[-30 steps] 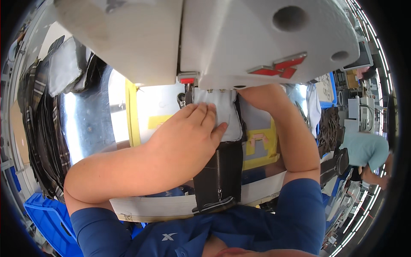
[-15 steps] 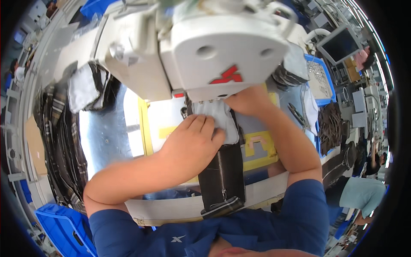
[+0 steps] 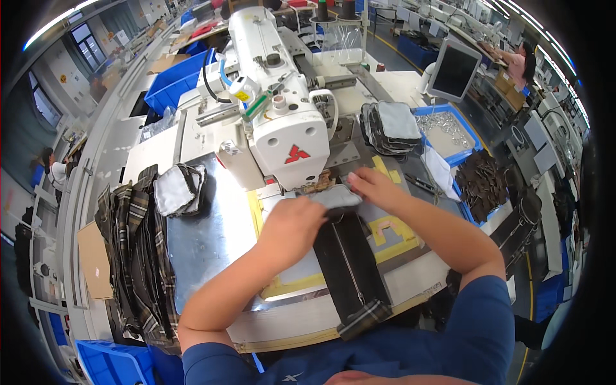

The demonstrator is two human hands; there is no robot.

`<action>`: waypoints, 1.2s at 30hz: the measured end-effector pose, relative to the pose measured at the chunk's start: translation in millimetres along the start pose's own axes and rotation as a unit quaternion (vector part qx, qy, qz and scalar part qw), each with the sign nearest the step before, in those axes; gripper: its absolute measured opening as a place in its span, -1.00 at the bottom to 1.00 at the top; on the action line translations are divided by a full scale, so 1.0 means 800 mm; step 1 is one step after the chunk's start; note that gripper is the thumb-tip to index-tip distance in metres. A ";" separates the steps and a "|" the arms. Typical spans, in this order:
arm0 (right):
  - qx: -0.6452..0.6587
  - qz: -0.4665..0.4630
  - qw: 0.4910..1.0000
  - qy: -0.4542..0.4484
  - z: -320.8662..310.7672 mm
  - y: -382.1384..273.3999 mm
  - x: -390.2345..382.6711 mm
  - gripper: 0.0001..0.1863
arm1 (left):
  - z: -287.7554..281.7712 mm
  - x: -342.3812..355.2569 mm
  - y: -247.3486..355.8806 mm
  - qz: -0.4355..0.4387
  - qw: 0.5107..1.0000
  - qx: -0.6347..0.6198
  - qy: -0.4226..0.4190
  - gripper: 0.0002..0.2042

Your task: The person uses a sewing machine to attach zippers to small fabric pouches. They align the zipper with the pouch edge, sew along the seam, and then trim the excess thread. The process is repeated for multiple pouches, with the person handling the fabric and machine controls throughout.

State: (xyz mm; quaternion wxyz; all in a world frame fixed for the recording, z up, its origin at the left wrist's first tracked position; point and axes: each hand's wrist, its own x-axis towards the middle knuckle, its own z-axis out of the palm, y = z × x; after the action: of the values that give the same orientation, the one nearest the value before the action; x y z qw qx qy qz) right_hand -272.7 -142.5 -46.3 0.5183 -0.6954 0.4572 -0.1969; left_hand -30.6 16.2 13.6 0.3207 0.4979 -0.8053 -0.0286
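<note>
A white fabric piece (image 3: 340,196) lies below the head of a white industrial sewing machine (image 3: 292,131), at the upper end of a dark fabric strip (image 3: 350,253). A metal zipper runs down the strip, and plaid cloth shows at its near end. My left hand (image 3: 292,228), a little blurred, has its fingers curled onto the white piece's left edge. At the right corner of that piece, my right hand (image 3: 380,190) is closed in a pinch, thumb and fingertips together. The machine head partly hides the cloth's far edge.
Plaid garments (image 3: 138,250) and a stack of white-and-dark pieces (image 3: 181,190) lie at left. Another stack (image 3: 390,127) sits right of the machine. Blue trays hold metal parts (image 3: 446,131) and dark pieces (image 3: 481,186). Small scissors (image 3: 423,185) lie nearby.
The view has tilted up, showing more of the machine. My left hand has gone from lying on the white piece to its left edge; my right hand has come out from beneath the machine head.
</note>
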 end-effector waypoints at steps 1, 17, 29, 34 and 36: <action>0.015 -0.016 1.000 -0.007 0.008 -0.010 -0.026 -0.39 | -0.017 -0.008 0.002 -0.077 0.994 -0.033 0.072 -0.83; -0.179 -0.162 0.881 -0.407 0.053 -0.143 -0.181 -0.64 | -0.152 -0.109 0.028 -0.190 0.978 -0.064 0.065 -0.53; 0.428 -0.192 0.848 -0.247 0.029 -0.141 -0.181 -0.19 | -0.163 0.007 0.087 -0.033 0.857 -0.508 -0.082 -0.87; 0.151 -0.323 0.896 -0.264 0.064 -0.124 -0.176 -0.25 | -0.184 0.025 0.083 -0.040 0.801 -0.592 0.079 -0.58; 0.144 -0.274 0.914 -0.264 0.074 -0.119 -0.184 -0.51 | -0.175 0.031 0.073 -0.040 0.783 -0.601 0.154 -0.57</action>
State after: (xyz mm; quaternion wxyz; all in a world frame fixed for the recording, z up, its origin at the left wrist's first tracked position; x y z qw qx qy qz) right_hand -261.8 17.7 46.1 0.6401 -0.7382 0.0619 -0.2038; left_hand -7.3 63.3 158.4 0.6735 0.2338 -0.5438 -0.4427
